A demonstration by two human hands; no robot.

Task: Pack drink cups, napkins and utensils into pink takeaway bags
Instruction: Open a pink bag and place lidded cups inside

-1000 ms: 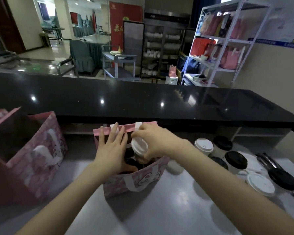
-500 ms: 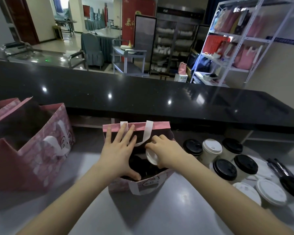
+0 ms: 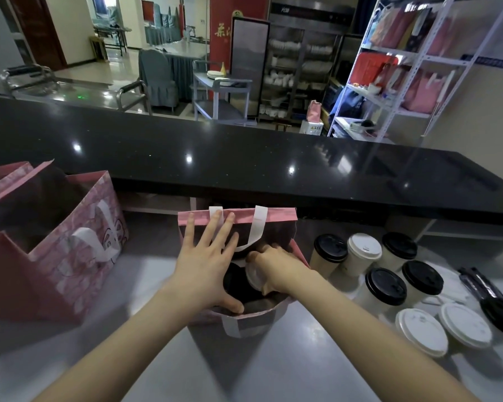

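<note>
A pink takeaway bag (image 3: 276,218) with white handles stands open on the grey counter in front of me. My left hand (image 3: 206,262) spreads flat across its mouth, fingers on the far rim and thumb on the near rim. My right hand (image 3: 276,265) reaches inside the bag and grips a white-lidded cup (image 3: 254,277). A black-lidded cup (image 3: 234,281) sits in the bag beside it. Several more lidded cups (image 3: 385,287) stand on the counter to the right.
Two larger pink bags (image 3: 79,245) stand open at the left. Black utensils (image 3: 490,297) lie at the far right beside white-lidded cups (image 3: 421,332). A raised black counter (image 3: 244,166) runs across behind the bag.
My right hand has lowered the white-lidded cup from above the rim down into the bag. My left hand has stayed on the bag's mouth.
</note>
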